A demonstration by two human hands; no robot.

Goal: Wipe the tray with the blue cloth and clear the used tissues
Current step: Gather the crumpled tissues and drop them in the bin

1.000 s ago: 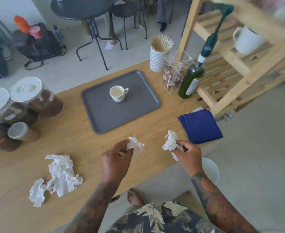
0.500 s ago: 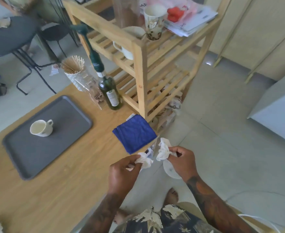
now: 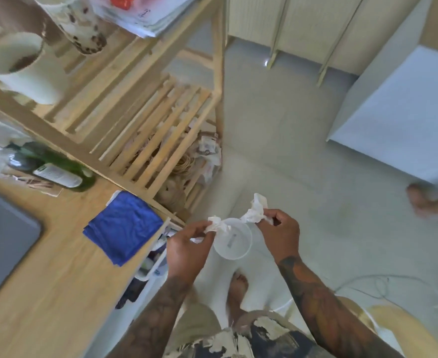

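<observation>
The left hand (image 3: 187, 250) pinches a crumpled tissue (image 3: 216, 226) between thumb and fingertips, and the right hand (image 3: 281, 232) pinches a second crumpled tissue (image 3: 255, 209) the same way. Both wads hang over a small white bin (image 3: 234, 245) standing on the pale floor (its rim open just under them). To the left, the folded blue cloth (image 3: 123, 228) lies flat at the corner of the wooden table (image 3: 52, 280), touched by neither hand. Farther left, a corner of the grey tray (image 3: 3, 233) shows at the frame's edge. Beyond stand a green bottle (image 3: 57, 169) and a slatted wooden shelf (image 3: 140, 117).
</observation>
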